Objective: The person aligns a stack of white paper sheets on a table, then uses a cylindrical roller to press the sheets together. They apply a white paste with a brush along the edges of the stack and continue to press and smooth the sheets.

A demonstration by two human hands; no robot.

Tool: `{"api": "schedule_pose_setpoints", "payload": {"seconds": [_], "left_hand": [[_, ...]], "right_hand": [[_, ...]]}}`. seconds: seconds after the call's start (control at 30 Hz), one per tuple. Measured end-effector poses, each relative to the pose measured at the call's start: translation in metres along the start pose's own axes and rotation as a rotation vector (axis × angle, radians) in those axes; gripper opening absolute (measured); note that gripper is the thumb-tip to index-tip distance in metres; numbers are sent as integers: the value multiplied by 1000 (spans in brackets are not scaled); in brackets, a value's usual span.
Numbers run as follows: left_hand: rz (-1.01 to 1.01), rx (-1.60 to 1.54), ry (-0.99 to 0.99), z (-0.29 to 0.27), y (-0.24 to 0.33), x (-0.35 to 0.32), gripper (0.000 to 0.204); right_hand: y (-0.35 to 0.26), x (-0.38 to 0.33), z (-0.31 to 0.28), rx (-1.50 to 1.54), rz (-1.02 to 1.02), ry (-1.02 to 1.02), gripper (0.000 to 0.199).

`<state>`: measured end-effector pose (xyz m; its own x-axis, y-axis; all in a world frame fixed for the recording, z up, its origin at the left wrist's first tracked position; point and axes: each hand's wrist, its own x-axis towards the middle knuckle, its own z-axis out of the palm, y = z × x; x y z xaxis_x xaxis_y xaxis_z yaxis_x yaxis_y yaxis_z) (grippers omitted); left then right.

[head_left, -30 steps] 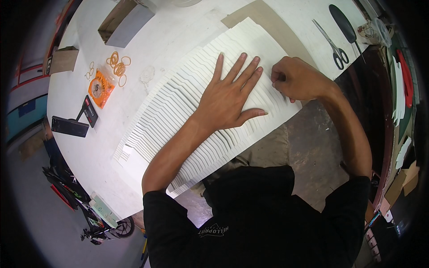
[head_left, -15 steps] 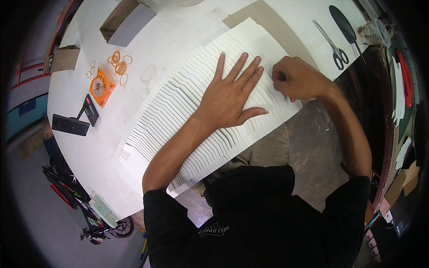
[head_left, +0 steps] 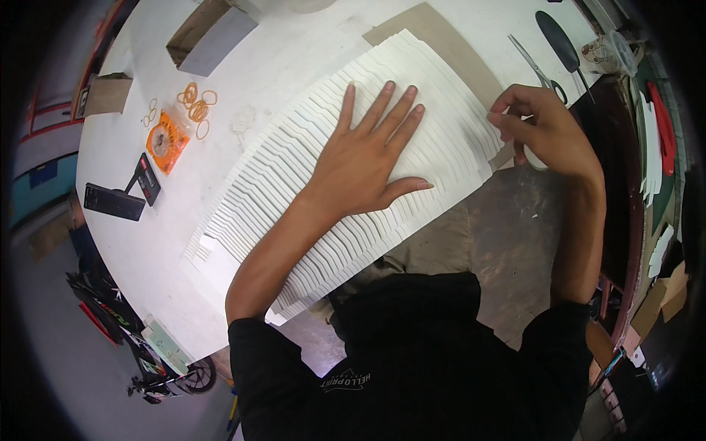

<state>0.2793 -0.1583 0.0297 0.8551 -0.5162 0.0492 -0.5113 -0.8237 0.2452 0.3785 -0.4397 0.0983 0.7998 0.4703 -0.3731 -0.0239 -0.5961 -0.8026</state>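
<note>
Head view shows me a white worktop (head_left: 309, 51) curving across the frame, with bare concrete floor past its near edge and a parked bike (head_left: 125, 338) off its left end. Across the middle of the worktop a long fan of overlapping white card strips (head_left: 294, 162) runs from the far right corner down to the near left edge. My left hand (head_left: 364, 158) lies flat on it, fingers spread, clamped on nothing. My right hand (head_left: 544, 132) sits at the fan's right end by the near edge, fingertips pinched together on a small white piece I cannot make out. Scissors (head_left: 537, 70) and a dark paddle-shaped tool (head_left: 562, 44) lie beyond it; orange rubber bands (head_left: 195, 103), an orange packet (head_left: 165, 140), and cardboard boxes (head_left: 209, 33) lie toward the far left.
</note>
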Motion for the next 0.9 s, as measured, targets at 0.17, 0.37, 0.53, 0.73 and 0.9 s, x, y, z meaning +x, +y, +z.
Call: {"api": "schedule_pose_setpoints", "payload": {"seconds": [0.17,0.37,0.53,0.73,0.9], "left_hand": [[-150,-30,68,-34,-7,-58,101],[-411,-114,162,-57,10,-176,98],[-617,-159,327,-52,47,-257,92],[-816,-247,520,-44,83,-311,87],[-902,-306,631,-29,115,-337,78]], "right_hand": [[-6,-21,-12,117,41,13,16],[-13,-32,-4,331,-142,19,30],[-41,-21,16,472,-308,-31,42],[-85,27,42,592,-418,-27,40],[-127,130,106,97,-691,22,37]]}}
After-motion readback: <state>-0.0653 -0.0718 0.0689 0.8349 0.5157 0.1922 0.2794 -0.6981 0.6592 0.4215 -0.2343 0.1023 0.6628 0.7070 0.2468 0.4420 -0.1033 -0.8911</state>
